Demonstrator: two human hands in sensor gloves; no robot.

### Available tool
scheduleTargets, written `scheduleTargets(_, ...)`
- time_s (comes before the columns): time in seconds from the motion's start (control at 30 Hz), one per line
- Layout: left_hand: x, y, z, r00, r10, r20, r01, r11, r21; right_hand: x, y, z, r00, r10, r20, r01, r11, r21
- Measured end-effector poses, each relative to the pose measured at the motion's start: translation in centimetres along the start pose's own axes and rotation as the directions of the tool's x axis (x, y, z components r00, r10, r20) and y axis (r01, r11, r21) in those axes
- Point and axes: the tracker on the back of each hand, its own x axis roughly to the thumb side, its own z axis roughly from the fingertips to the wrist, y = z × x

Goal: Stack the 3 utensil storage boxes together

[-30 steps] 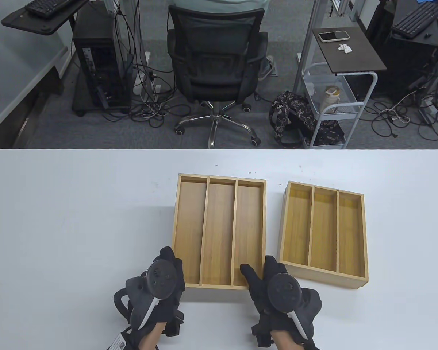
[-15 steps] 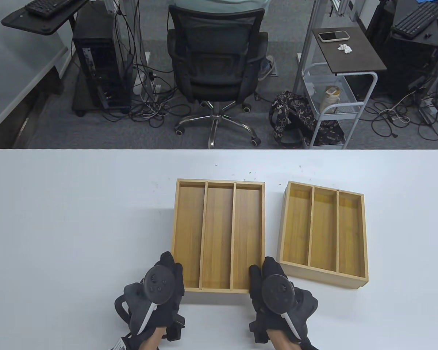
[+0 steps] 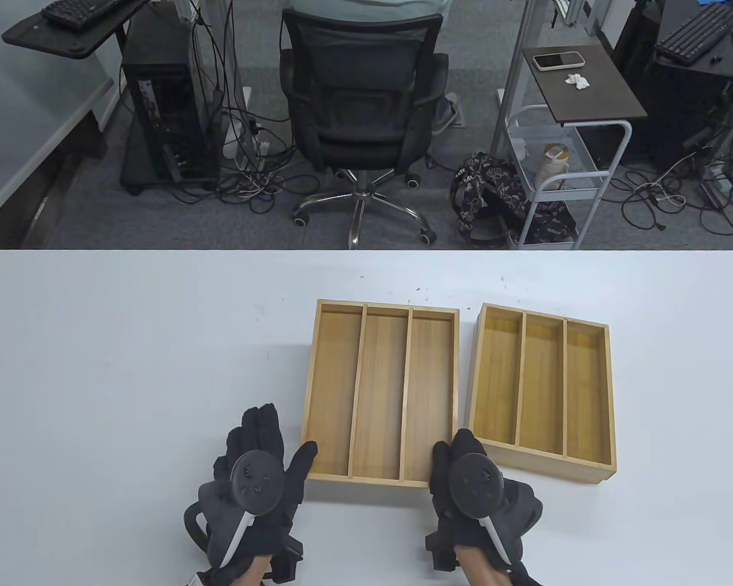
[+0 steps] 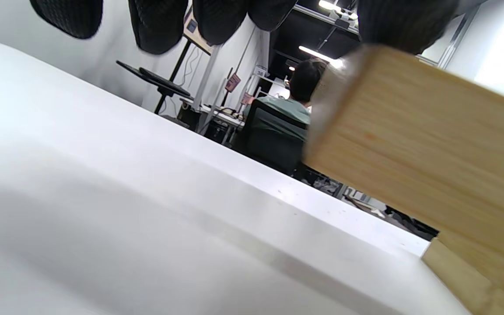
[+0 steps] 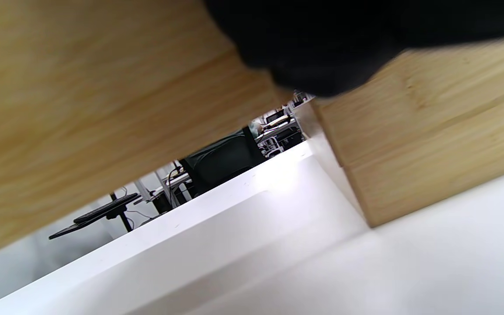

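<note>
A three-compartment bamboo box is held in the middle of the table view, and the right wrist view shows a gap between its underside and the white table. My right hand grips its near right corner. My left hand is by its near left corner with fingers spread free; only the thumb touches the corner. A second bamboo box rests just to the right, and its wall shows a horizontal seam in the right wrist view. No third separate box shows.
The table's far edge runs across the middle of the table view. Beyond it stand an office chair, a white cart and a computer tower. Bare table lies to the left of the boxes.
The held box has shifted right, close to the right box. My left hand's fingers have come off the box's side and spread. My right hand has moved right with the box.
</note>
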Motion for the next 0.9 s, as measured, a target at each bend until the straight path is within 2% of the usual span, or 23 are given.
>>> scheduleTargets(0.1,-0.4,0.2,0.0,0.999,-0.037,-0.008,0.038,0.999,0.027,-0.9,-0.4,-0.3,1.000,0.000,-0.027,0.000,1.000,-0.007)
scheduleTargets(0.37,-1.7,-0.3,-1.0,0.997,-0.027,-0.068,0.024,0.998,-0.051,-3.3,-3.1,-2.3,0.994,-0.004,-0.110,0.002,1.000,-0.022)
scheduleTargets(0.6,-2.4,-0.8,-1.7,0.995,-0.015,-0.098,0.004,0.994,-0.108,-7.9,-6.7,-5.0,0.978,0.007,-0.210,-0.010,1.000,-0.010)
scheduleTargets(0.77,-2.3,-1.0,-1.8,0.995,-0.039,-0.089,0.030,0.994,-0.101,-11.2,-9.4,-6.8,0.958,0.051,-0.281,-0.057,0.998,-0.014)
scheduleTargets(0.9,-2.0,-1.2,-1.7,0.996,-0.038,-0.084,0.028,0.993,-0.114,-13.4,-10.4,-8.0,0.940,0.085,-0.331,-0.089,0.996,0.002)
